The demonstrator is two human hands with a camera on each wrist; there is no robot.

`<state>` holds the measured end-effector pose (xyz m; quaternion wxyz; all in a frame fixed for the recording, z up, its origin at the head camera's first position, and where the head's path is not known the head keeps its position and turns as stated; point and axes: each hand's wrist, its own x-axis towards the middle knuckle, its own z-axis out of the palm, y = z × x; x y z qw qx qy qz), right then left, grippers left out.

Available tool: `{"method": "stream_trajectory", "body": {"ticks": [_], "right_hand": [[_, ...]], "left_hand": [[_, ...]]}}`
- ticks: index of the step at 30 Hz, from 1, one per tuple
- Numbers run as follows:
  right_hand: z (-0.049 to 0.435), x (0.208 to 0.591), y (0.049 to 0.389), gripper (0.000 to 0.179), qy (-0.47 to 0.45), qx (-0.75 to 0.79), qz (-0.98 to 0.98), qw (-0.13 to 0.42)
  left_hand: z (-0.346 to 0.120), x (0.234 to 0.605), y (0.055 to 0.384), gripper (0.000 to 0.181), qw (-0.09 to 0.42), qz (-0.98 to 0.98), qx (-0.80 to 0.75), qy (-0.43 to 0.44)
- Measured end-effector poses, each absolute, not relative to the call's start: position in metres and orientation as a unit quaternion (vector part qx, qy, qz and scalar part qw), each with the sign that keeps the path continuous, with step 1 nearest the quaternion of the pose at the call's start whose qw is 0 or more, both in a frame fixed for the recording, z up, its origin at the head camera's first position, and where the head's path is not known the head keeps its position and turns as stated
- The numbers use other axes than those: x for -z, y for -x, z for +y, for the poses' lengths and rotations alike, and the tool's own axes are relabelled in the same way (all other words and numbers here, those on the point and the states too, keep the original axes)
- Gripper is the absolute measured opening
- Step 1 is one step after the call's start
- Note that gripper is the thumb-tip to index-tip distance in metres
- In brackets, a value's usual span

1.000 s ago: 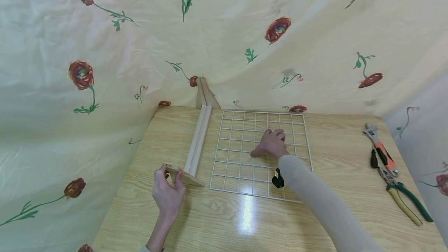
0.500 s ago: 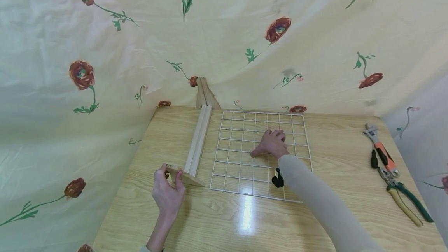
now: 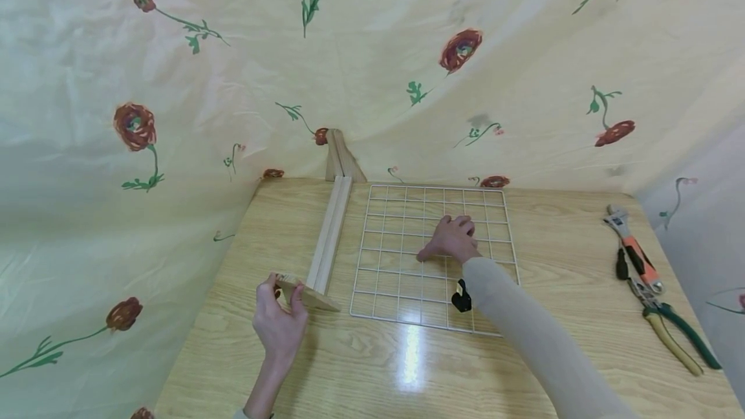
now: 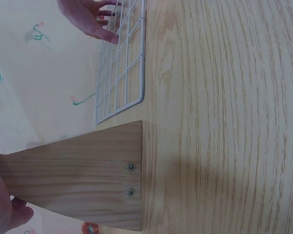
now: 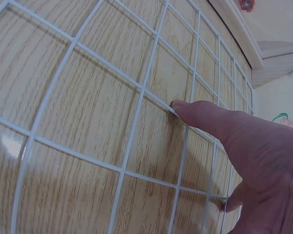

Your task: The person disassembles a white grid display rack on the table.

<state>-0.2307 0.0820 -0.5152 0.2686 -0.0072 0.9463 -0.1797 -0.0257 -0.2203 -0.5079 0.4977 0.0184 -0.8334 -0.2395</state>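
A wooden frame stands at the left of the table, with two pale rails [image 3: 330,231] running between an upright far end board [image 3: 348,163] and a near end board [image 4: 73,175]. My left hand [image 3: 279,319] pinches the top of that near board, thumb on its near face. Two metal screw heads [image 4: 130,167] show near the board's foot in the left wrist view. Beside the frame a white wire grid [image 5: 132,129] lies flat on the table. My right hand [image 3: 452,238] rests over its middle, fingers spread, the thumb tip on a wire.
At the table's right side lie an adjustable wrench [image 3: 636,251] with an orange handle and pliers [image 3: 669,325] with green and yellow handles. A flowered cloth [image 3: 372,70] hangs behind the table and along its sides. A black wrist camera [image 3: 462,297] sits by the right sleeve.
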Motion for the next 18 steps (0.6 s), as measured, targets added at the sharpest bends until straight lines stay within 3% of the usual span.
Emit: {"method": "stream_trajectory", "body": {"ticks": [7,14,18], "right_hand": [[0.086,0.517,0.230,0.135,-0.008,0.184,0.945,0.271],[0.084,0.518,0.228,0.135,-0.006,0.177,0.947,0.268],[0.091,0.518,0.227,0.131,0.026,0.162,0.958,0.234]], "left_hand": [[-0.221,0.509,0.028,0.059,0.489,-0.836,0.250,-0.012],[-0.226,0.506,0.020,0.049,0.434,-0.851,0.294,-0.025],[-0.232,0.498,0.014,0.050,0.405,-0.854,0.323,-0.048]]}}
